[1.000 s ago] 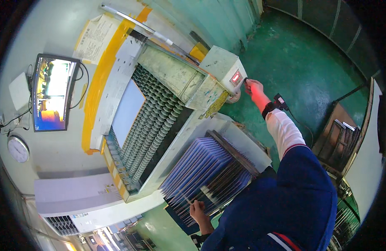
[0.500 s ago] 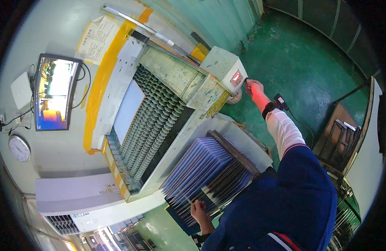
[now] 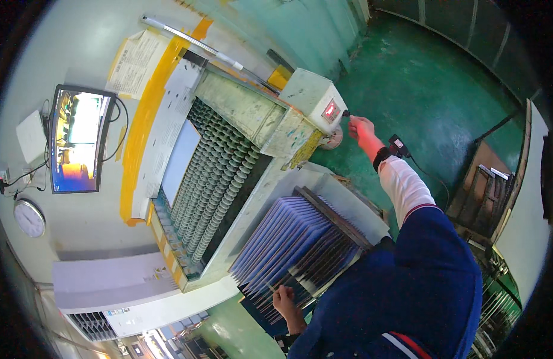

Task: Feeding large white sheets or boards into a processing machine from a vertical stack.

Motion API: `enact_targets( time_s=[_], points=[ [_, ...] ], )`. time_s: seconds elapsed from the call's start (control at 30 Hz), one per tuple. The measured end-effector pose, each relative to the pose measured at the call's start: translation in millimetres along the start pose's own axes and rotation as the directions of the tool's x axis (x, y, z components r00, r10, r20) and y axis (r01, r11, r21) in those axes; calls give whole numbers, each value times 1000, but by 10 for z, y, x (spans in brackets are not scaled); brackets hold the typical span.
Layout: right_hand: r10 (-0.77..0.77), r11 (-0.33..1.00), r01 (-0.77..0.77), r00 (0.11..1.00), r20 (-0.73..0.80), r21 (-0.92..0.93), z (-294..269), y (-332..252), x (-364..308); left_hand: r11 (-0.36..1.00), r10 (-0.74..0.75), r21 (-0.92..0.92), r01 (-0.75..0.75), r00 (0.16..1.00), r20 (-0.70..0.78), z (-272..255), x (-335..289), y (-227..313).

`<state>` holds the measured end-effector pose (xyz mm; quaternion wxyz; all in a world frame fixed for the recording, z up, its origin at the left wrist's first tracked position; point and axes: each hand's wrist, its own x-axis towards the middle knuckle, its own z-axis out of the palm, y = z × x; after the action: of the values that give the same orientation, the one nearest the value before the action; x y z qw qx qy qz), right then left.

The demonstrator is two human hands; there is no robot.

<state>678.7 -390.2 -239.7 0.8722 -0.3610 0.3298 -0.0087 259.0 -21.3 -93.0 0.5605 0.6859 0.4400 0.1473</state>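
Observation:
At the upper centre, my right hand is beside a small black knob on the side of a pale control box with a red lit display. Its fingers are curled in, with a slight gap between fingertips and knob. My left hand is low at the front edge of a rack of upright, blue-white thin panels. Those fingers are closed near the panel edges; what they grip is too small to make out. A flat pale panel lies on a roller conveyor to the left.
A dark bar crosses the panel rack. Left of the conveyor are a wall monitor, a round clock and a white cabinet. A brown holder with dark strips stands at the right on the green floor.
My right hand has come slightly off the knob, which now shows beside its fingertips. The view has shifted a little. My left hand stays at the panel rack.

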Motion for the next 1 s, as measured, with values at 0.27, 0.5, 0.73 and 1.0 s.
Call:
enact_targets(
  time_s=[0.27,0.5,0.73,1.0],
  points=[
    [36,999,-36,998,-53,0,-10,123,-180,1000,3,9,-3,1000,12,1,-69,46],
    [-22,1000,22,999,-27,20,40,-16,-31,999,15,-43,-13,998,56,21,-103,64],
    [-15,998,11,998,-62,-57,166,-53,155,1000,6,-29,-4,999,50,35,-112,76],
    [-56,997,50,992,-110,-53,192,-13,233,1000,0,4,0,1000,29,43,-60,72]
  ],
)
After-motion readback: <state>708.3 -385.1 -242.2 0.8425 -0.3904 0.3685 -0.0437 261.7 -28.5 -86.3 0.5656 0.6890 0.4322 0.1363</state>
